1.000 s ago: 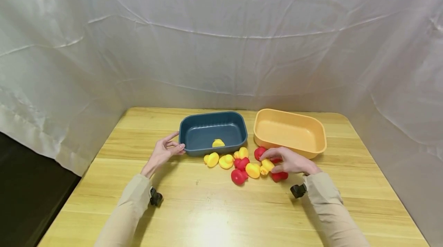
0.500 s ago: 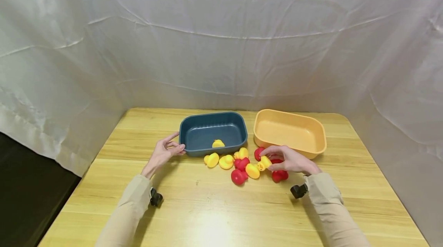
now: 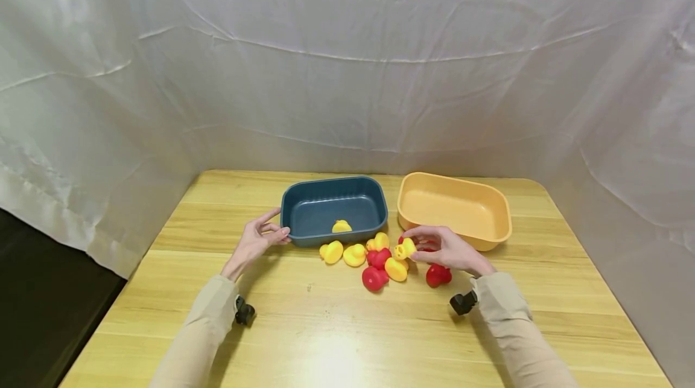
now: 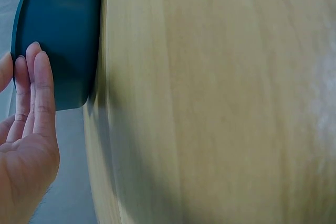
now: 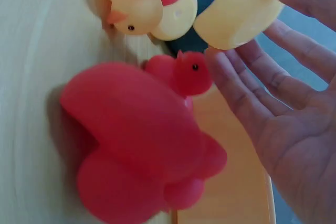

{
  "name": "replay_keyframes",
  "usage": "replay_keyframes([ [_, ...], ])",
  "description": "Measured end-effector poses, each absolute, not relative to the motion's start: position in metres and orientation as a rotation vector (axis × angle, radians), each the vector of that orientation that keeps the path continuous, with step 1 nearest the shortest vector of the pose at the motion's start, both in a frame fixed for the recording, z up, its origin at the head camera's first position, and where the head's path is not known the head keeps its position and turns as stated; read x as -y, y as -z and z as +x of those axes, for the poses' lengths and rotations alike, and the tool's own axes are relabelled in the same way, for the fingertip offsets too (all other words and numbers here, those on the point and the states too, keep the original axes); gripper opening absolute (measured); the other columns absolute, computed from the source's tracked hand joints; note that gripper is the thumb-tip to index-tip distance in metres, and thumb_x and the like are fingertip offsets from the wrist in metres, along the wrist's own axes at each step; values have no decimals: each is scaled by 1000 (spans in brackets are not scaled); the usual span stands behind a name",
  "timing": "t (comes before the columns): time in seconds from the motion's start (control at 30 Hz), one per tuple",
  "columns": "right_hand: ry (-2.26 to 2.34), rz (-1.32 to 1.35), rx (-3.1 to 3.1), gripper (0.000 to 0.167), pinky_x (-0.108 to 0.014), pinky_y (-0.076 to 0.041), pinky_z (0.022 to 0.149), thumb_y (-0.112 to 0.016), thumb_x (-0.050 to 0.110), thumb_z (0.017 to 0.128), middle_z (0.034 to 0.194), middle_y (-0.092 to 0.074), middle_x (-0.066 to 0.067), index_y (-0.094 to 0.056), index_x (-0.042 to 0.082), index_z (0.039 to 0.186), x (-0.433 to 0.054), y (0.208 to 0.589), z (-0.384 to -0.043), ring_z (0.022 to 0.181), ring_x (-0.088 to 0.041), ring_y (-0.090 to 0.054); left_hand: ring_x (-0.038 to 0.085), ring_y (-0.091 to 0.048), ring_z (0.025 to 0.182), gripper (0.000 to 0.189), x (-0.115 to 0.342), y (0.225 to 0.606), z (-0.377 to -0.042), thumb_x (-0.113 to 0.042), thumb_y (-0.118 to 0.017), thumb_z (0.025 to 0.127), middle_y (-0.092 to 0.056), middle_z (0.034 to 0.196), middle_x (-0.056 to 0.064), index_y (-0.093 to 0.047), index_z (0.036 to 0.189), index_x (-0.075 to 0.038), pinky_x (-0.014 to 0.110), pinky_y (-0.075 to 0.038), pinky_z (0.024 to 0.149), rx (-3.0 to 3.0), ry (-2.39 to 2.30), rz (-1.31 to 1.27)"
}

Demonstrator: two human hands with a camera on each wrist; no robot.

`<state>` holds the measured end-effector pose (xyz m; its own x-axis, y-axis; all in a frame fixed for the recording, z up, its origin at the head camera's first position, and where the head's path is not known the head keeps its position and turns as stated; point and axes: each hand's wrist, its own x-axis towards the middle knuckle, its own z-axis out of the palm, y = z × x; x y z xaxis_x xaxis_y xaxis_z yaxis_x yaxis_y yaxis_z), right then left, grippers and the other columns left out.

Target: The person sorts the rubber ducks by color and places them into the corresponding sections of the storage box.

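Note:
In the head view my left hand (image 3: 259, 240) rests at the left end of a dark blue bin (image 3: 304, 238), and one yellow rubber duck (image 3: 341, 226) lies inside. The left wrist view has its fingers (image 4: 43, 93) straight against the bin's outer wall. My right hand (image 3: 447, 249) pinches another yellow rubber duck (image 3: 405, 248) between thumb and fingers, held just above the cluster. Up close in the right wrist view, this duck's body (image 5: 239, 17) sits at the fingertips. Red rubber ducks (image 3: 438, 275) lie beneath and beside that hand, some partly hidden.
An orange bin (image 3: 456, 204) stands at the back right, beside the blue one. Several yellow ducks (image 3: 332, 251) and red ducks (image 3: 374, 278) lie on the wooden table (image 3: 304, 327) in front of the bins. Pale curtains (image 3: 358, 86) hang behind and at the sides.
My right hand has lifted the yellow duck off the table and shifted it left and slightly up, uncovering more of a red duck. The left hand stays at the blue bin.

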<state>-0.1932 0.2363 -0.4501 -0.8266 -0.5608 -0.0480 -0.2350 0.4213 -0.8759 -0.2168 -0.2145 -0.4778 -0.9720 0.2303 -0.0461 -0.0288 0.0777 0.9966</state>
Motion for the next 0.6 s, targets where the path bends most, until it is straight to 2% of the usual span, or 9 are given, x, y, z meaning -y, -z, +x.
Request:
replay_keyframes([
  [0.13, 1415, -607, -2333, 54, -16, -54, 97, -76, 21, 90, 130, -65, -17, -58, 0, 137, -228, 448, -194, 114, -29, -63, 21, -77, 82, 73, 215, 478, -217, -3, -67, 95, -70, 83, -3, -28, 156, 4, 51, -61, 90, -2168, -1993, 206],
  [0.2, 1430, -580, -2329, 56, -12, -53, 96, -76, 23, 91, 133, -63, -17, -57, 0, 138, -225, 447, -195, 116, -30, -62, 22, -77, 82, 73, 215, 478, -217, -3, -68, 95, -70, 82, -3, -28, 156, 4, 50, -61, 90, -2175, -1989, 207],
  [0.37, 1449, -561, -2351, 56, -17, -56, 96, -75, 25, 91, 134, -62, -16, -56, 1, 139, -214, 443, -197, 121, -32, -60, 22, -77, 82, 73, 215, 478, -217, -4, -68, 95, -70, 82, -3, -28, 156, 4, 50, -62, 89, -2182, -1985, 210],
  [0.6, 1506, -619, -2388, 50, -18, -57, 98, -74, 19, 92, 129, -65, -18, -59, 0, 136, -202, 441, -205, 117, -33, -62, 21, -77, 82, 73, 214, 477, -217, -4, -68, 95, -70, 82, -3, -28, 156, 4, 50, -62, 89, -2185, -1986, 210],
])
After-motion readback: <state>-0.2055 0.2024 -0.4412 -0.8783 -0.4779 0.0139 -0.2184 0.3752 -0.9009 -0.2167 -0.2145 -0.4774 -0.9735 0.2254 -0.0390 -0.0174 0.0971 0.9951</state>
